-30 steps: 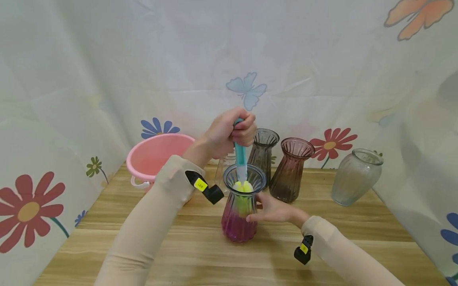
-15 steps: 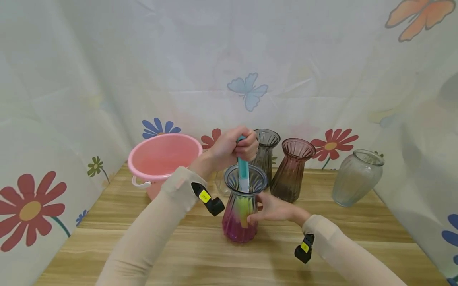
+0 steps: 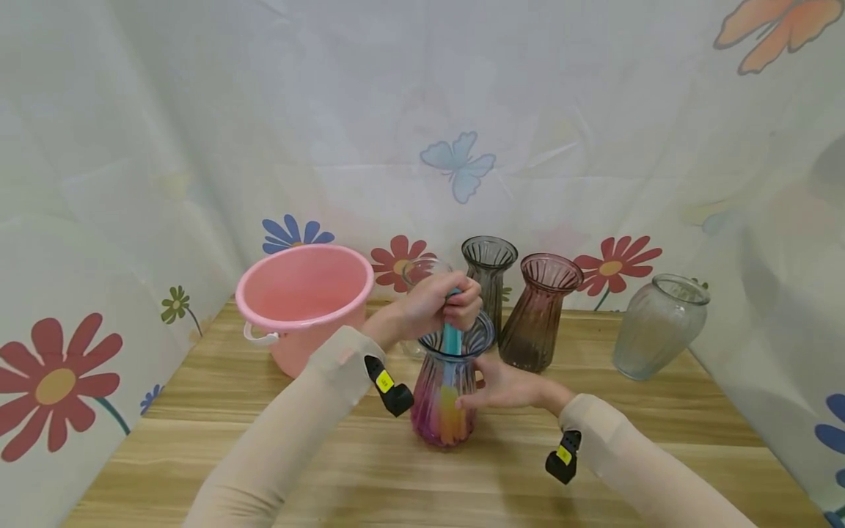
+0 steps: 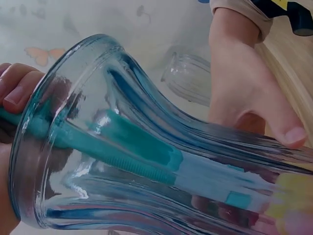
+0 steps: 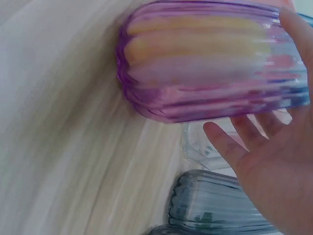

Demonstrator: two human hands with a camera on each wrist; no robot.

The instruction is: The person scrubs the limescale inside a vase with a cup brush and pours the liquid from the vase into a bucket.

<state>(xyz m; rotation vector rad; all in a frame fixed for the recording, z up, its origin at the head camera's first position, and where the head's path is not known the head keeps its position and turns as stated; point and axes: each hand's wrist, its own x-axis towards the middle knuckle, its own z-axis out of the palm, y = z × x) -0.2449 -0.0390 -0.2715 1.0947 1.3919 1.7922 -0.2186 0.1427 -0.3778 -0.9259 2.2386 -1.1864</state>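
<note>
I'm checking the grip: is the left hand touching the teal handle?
Touching: the head view shows the left hand with its fingers curled round the teal handle.

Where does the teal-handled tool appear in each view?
Head: teal-handled tool just below centre, gripped by the left hand, lower part inside the vase.
Left wrist: its handle runs from the left edge toward lower right, mostly behind glass.
Right wrist: yellowish head at the top, through purple glass; handle unclear.
Shared landmark: the vase, with the tool inside.

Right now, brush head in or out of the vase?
In: the brush head shows yellow through the lower vase; the teal handle reaches inside too.
</note>
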